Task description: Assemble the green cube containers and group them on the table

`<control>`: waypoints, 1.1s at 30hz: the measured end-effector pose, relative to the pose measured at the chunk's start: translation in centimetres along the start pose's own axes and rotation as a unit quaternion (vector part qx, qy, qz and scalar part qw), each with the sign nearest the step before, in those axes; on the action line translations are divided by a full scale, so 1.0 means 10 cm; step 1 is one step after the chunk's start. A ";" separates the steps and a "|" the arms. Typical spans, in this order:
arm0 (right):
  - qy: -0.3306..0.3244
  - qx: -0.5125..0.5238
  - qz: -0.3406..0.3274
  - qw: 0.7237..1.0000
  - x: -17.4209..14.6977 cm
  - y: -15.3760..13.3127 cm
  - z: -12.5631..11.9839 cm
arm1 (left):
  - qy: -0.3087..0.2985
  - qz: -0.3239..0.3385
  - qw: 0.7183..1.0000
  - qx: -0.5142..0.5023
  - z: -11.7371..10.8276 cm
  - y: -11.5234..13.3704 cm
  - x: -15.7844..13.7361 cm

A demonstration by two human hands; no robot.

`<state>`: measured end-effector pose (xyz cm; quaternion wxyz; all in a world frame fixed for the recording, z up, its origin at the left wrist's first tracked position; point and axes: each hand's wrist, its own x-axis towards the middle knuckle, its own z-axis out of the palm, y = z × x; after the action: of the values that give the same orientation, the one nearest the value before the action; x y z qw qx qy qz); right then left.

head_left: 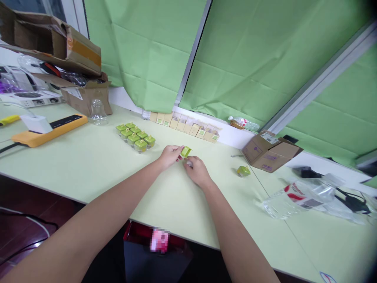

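Note:
Over the middle of the table, my left hand (170, 156) pinches a small green lid (186, 151), tilted so its hollow underside shows in part. Close beside it, my right hand (198, 169) is closed, fingers curled; a small pale bit shows at them, but what it is I cannot make out. To the left stand several small clear containers with green looped lids (133, 138), grouped in rows. One more green-lidded container (243, 171) sits by itself to the right.
Small cardboard boxes (185, 125) line the back wall. An orange power strip (48, 131) and a clear bottle (98, 112) are at left, near stacked cartons (85, 96). At right are a carton (269, 151), a large clear plastic jug (297, 196) and a lying bottle (244, 123).

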<state>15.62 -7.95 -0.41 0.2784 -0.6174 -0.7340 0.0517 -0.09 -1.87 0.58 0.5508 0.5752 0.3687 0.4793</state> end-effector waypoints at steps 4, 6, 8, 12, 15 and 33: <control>0.068 0.066 0.071 0.993 0.01 0.02 -0.10 | -0.021 -0.004 0.999 0.035 0.00 -0.02 -0.04; 0.102 0.107 0.106 0.983 0.02 0.06 -0.14 | -0.028 -0.014 0.999 0.036 0.02 -0.02 -0.05; 0.123 0.172 0.138 0.968 0.04 0.09 -0.16 | -0.033 -0.037 0.999 0.010 0.07 -0.03 -0.04; 0.149 0.344 0.160 0.913 0.09 0.11 -0.17 | -0.053 -0.069 0.995 -0.056 0.21 -0.01 0.01; 0.174 0.380 0.147 0.896 0.11 0.10 -0.19 | -0.051 -0.082 0.992 -0.077 0.30 0.04 0.07; 0.222 0.331 0.110 0.911 0.02 -0.11 -0.37 | -0.028 -0.110 0.963 -0.245 0.33 -0.08 -0.02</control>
<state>16.41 -8.99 3.23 0.6149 -0.5619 -0.5219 0.1839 3.07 -2.86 0.03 0.7341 0.3916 0.2858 0.4754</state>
